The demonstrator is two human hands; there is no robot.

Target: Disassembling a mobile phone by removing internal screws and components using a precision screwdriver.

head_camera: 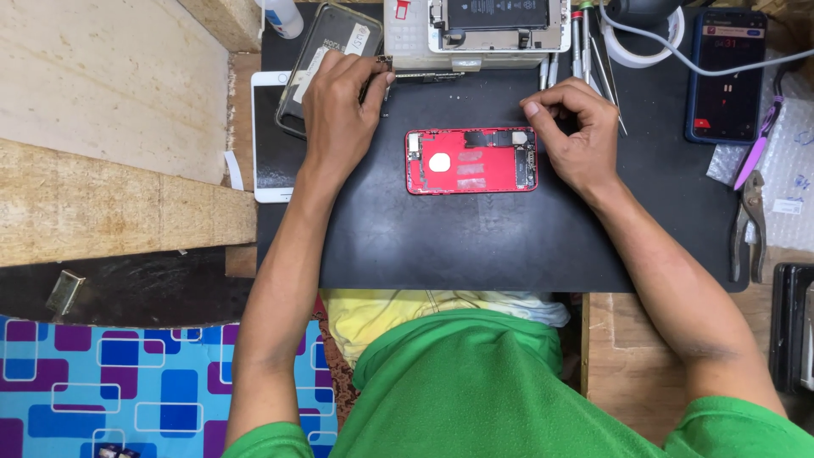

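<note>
— What's your left hand doing?
— My left hand (339,102) rests on the black mat (475,237), fingers (377,80) pinching a small dark part beside the white phone (270,140).
— And the red housing?
— The opened red phone shell (471,160) lies mid-mat on the bench.
— Right hand?
— My right hand (577,127) touches its right end, fingers curled together.

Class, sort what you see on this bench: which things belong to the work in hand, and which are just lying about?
In use:
red phone housing, beside the right hand
small part at the left hand
black mat
screwdrivers

Lying about:
pliers
tape roll
dark phone, screen lit
white phone
</note>
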